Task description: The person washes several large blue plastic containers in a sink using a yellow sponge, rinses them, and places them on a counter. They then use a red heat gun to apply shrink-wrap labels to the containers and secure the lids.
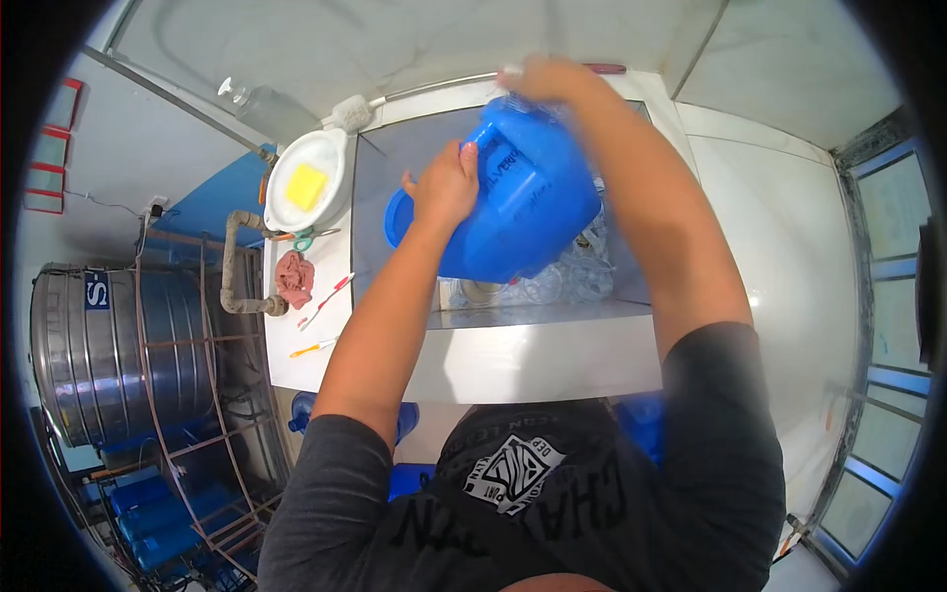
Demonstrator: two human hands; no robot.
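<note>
A large blue plastic water jug (538, 212) is tilted over a grey sink basin (380, 148), its round blue opening or cap pointing left. My left hand (449, 185) is closed around the jug's handle, thumb on top. At the jug's upper end, my right hand (546, 79) is smeared by motion. Something clear and wrinkled shows just below it on the jug, too blurred to name. Beneath the jug, clear crumpled plastic or water (577, 281) fills part of the basin; I cannot tell which.
Left of the basin are a white bowl (330, 153) with a yellow sponge (306, 186), scissors (304, 238), a pink cloth (295, 279) and two toothbrushes (330, 296). A pump bottle (264, 109) and a long-handled brush (352, 113) are behind. A steel tank (128, 345) stands lower left.
</note>
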